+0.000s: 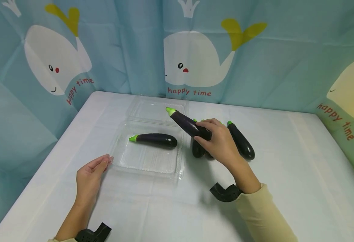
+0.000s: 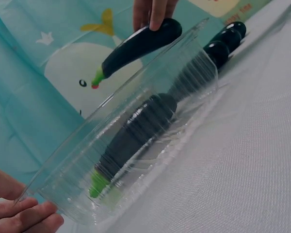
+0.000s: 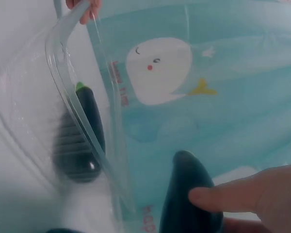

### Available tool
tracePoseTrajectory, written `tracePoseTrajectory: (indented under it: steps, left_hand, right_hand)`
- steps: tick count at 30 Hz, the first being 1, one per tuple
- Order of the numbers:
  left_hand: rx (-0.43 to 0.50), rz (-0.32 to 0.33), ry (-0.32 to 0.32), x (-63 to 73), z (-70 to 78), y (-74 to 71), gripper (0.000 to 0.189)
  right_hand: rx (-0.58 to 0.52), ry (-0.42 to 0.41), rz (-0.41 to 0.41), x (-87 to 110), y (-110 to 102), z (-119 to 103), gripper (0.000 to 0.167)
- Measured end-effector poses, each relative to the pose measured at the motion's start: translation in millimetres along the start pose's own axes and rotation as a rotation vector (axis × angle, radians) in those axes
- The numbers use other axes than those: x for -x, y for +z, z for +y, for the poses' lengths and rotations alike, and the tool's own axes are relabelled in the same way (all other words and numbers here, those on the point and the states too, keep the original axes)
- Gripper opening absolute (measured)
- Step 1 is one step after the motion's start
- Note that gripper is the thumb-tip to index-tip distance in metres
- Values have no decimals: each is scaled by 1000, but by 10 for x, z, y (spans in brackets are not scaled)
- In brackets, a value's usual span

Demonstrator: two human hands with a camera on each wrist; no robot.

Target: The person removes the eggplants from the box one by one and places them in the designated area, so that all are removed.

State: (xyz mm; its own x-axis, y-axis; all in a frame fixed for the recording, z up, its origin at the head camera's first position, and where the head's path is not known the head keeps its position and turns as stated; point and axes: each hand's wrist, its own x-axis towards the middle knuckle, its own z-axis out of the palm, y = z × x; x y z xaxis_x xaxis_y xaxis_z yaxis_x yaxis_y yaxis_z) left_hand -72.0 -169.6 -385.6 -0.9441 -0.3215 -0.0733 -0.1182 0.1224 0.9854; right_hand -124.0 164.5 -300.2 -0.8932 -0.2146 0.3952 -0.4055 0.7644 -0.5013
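Observation:
My right hand point(image 1: 220, 143) grips an eggplant point(image 1: 186, 123) by its thick end, its green stem pointing up and left. It is held above the right side of a clear plastic clamshell container point(image 1: 146, 161). Inside the container's near half lies another eggplant point(image 1: 156, 139), stem to the left. With thumb and fingers, my left hand point(image 1: 91, 178) pinches the left rim of the container. The left wrist view shows the held eggplant point(image 2: 138, 47) higher than the rim, over the one inside point(image 2: 136, 131).
Right of the container lie several more eggplants, partly hidden behind my right hand; one eggplant point(image 1: 241, 140) is at the far right. The container's lid point(image 1: 152, 109) lies folded back. A blue curtain point(image 1: 134, 50) with whale prints stands behind the white table point(image 1: 286, 174).

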Motion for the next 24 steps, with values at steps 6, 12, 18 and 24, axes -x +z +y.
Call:
tracePoseTrajectory:
  steps: [6,12,18,24]
  left_hand:
    - [-13,0,0,-3,-8,-7,36]
    - [-5,2,-5,0,-4,2,35]
    - [-2,4,1,6,-13,5,36]
    - [-7,9,12,3,-7,11,36]
  right_hand:
    - [4,30,11,35,-95,111,38]
    - [3,86,24,96,-238,261,34]
    - [10,137,60,182,-381,425,35]
    - [14,157,70,240,-515,524,36]
